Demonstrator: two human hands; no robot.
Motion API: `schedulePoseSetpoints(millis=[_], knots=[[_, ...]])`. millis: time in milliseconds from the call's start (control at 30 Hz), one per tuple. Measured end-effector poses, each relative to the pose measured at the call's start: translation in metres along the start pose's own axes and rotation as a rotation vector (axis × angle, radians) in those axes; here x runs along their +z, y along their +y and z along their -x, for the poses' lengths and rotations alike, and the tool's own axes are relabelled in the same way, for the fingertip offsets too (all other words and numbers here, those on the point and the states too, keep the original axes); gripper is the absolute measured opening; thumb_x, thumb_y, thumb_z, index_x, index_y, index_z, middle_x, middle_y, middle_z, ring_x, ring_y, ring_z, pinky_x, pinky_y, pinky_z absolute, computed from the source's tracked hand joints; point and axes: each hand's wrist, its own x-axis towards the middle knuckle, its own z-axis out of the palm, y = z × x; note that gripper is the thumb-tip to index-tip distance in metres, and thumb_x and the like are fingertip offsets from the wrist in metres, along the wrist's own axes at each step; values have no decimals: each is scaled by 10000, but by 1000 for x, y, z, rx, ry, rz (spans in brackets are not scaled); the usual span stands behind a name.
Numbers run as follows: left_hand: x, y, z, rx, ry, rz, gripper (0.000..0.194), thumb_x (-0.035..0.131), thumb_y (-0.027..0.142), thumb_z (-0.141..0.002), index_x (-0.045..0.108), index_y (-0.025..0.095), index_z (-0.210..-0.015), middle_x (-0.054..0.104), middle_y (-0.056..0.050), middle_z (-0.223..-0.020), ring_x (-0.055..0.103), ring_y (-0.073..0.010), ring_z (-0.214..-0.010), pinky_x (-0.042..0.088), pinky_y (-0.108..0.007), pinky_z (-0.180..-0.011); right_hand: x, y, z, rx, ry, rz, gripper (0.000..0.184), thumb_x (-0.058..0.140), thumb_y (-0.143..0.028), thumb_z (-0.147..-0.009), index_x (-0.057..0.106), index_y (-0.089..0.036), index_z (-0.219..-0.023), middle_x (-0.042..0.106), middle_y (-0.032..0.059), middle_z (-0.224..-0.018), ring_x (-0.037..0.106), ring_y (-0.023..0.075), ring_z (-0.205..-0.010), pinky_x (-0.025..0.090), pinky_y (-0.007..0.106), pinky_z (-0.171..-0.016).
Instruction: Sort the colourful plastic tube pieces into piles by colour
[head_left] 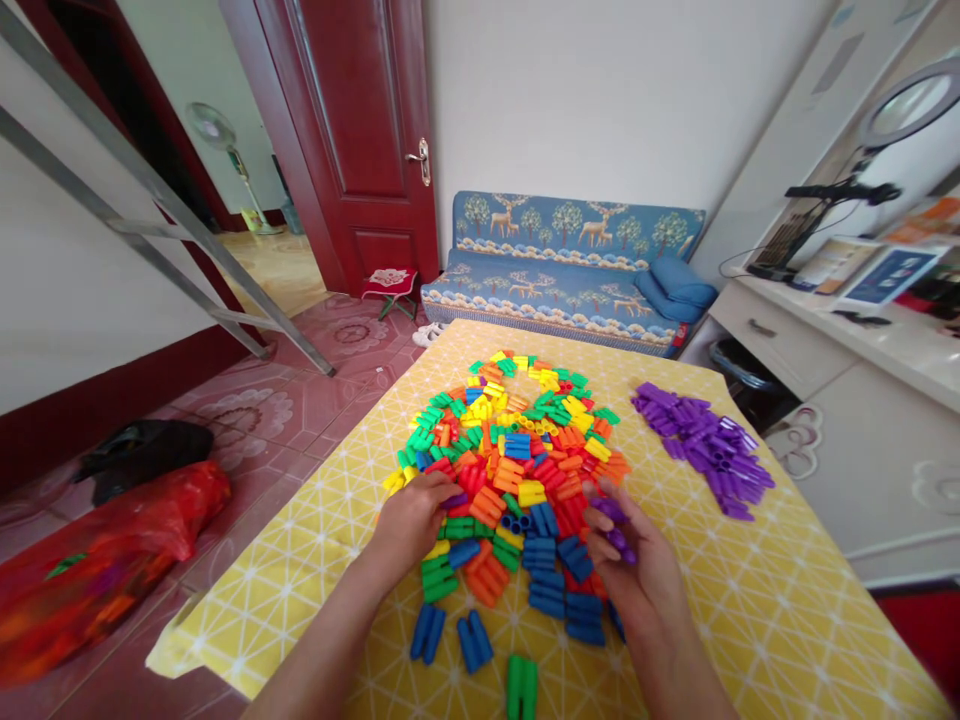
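Note:
A large mixed heap of plastic tube-shaped building pieces [517,470] in red, orange, yellow, green and blue spreads over the table. On the left side of the heap my left hand [411,525] is closed, its fingertips pinching a purple building piece [454,500]. My right hand [634,555], at the heap's right edge, has its fingers curled round several purple building pieces [616,525]. Farther right lies a separate pile of purple pieces [709,450]. Two blue pieces [474,641] and a green piece [522,686] lie nearest me.
A yellow patterned cloth [315,570] covers the table. Beyond it stands a blue sofa [555,285]. A metal ladder [187,225] and a red plastic bag [112,570] are on the left, a white cabinet [847,400] on the right.

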Motion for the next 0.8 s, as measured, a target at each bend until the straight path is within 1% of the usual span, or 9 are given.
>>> schedulePoseSetpoints(millis=[100,233,300,367,433,500,633,667,800], knots=[[-1,7,-1,-23,-34,-68,349,551,122,-795,685,287,-1071,682,-12,-1133,609,-202,-1079,479,-281,-881,-4,9,1,48,-14,45,303,789,-200,-610,650,-136,-872,688,64,-828,477,40,-477,294,97,-298],[1,8,-3,-25,-32,-122,252,542,186,-834,702,252,-1016,703,-47,-1030,624,-227,-1030,480,-312,-851,-10,22,5,78,-71,155,307,786,-274,-676,653,-157,-927,686,50,-877,489,43,-519,287,96,-320],[3,4,-5,-54,21,-73,246,525,194,-848,705,246,-1007,703,-53,-1002,636,-222,-985,485,-311,-829,-10,28,8,101,-104,201,315,779,-320,-699,652,-170,-944,683,38,-879,490,45,-531,281,97,-332],[4,1,-6,-70,125,53,262,505,208,-868,701,235,-1040,699,-63,-1017,641,-214,-961,489,-307,-823,-7,34,13,124,-146,243,333,779,-360,-700,651,-173,-944,680,35,-871,489,47,-534,267,101,-338],[1,6,-5,-21,230,235,283,497,248,-893,696,221,-1092,700,-71,-1027,643,-210,-954,494,-304,-825,-3,40,18,159,-184,285,362,782,-401,-691,651,-168,-935,682,39,-862,488,49,-526,248,108,-341],[-5,20,-2,73,251,405,298,497,302,-913,700,222,-1115,710,-65,-989,645,-204,-931,500,-299,-814,3,47,22,212,-202,318,413,777,-455,-685,649,-164,-948,684,47,-859,505,56,-527,240,117,-347],[-11,62,12,208,97,558,252,537,317,-911,725,272,-1073,716,-36,-915,652,-171,-856,505,-266,-769,11,56,30,368,-250,332,590,678,-653,-703,641,-154,-1015,625,14,-650,488,60,-477,241,127,-367],[-10,71,15,215,93,562,216,581,306,-886,739,274,-1029,717,-33,-906,653,-171,-853,505,-267,-777,12,58,31,389,-250,334,630,653,-692,-699,638,-154,-1027,598,0,-601,478,59,-463,242,128,-371],[4,86,20,209,152,532,121,663,276,-824,760,251,-893,697,-40,-816,649,-172,-790,511,-273,-739,12,61,36,311,-194,381,642,666,-695,-681,633,-159,-1032,572,-19,-562,460,56,-442,254,131,-379]])
